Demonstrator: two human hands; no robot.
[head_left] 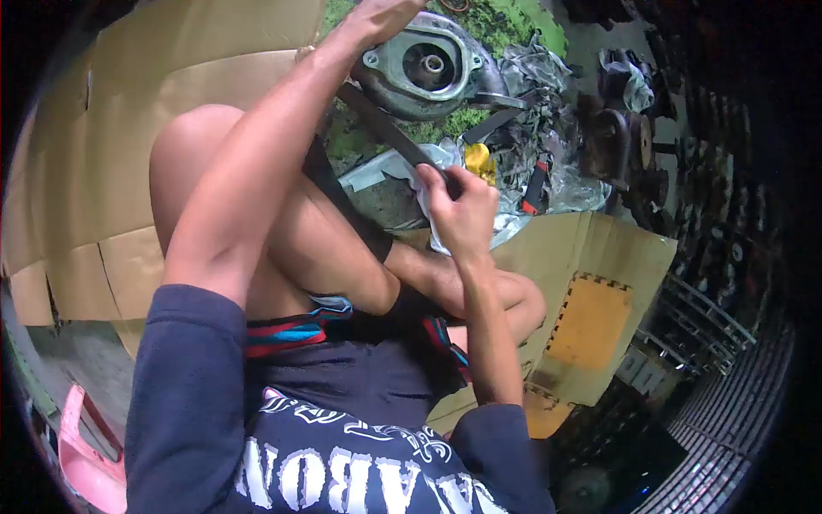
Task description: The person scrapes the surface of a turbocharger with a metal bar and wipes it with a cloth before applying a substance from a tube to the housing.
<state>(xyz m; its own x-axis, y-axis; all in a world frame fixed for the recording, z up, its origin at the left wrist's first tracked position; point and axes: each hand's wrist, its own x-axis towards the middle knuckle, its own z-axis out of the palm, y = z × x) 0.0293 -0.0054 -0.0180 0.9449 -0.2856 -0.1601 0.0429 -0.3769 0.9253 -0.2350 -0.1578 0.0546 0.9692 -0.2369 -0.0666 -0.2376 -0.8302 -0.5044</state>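
Observation:
I sit on flattened cardboard point(94, 188) with my knees drawn up. My left hand point(381, 15) reaches out at the top of the view, at the upper end of a black rubber belt point(390, 133); its fingers run off the frame, so the grip is hidden. The belt runs diagonally down across my lap. My right hand point(462, 206) is closed around the belt with a white cloth point(428, 193) pressed against it. A round metal engine cover point(428, 67) lies just beyond my left hand.
Crumpled plastic and greasy parts, a yellow piece point(478, 158) and a red-handled tool point(534, 190) lie ahead on the ground. Dark pulleys point(618, 141) stand to the right. More cardboard point(591, 317) lies at my right, a pink plastic object point(81, 454) at lower left.

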